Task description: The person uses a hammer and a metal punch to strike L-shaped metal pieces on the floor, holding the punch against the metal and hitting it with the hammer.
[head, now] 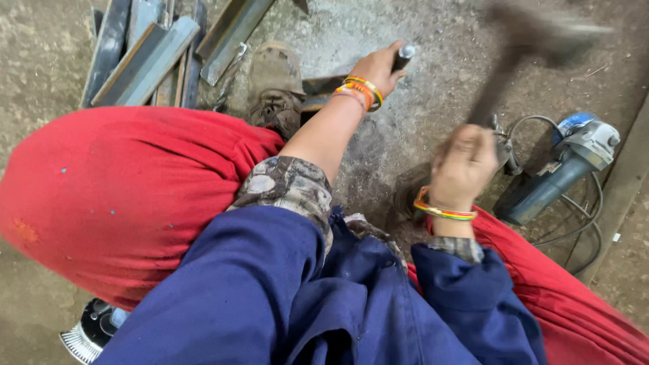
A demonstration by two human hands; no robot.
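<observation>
My left hand (376, 67) reaches forward over my red-trousered knee and grips a short dark metal chisel (403, 55), held upright over a flat metal piece (319, 86) on the concrete floor. My right hand (463, 165) is closed on the handle of a hammer (520, 47), raised and blurred with motion, its head up at the top right. Both wrists carry coloured bangles. My worn shoe (275, 84) rests on the floor just left of the metal piece.
Several steel angle bars (145, 54) lie stacked at the top left. A blue angle grinder (564, 165) with its cable lies on the floor at the right. A wire-brush disc tool (88, 332) sits at the bottom left. A wooden beam (625, 182) runs along the right edge.
</observation>
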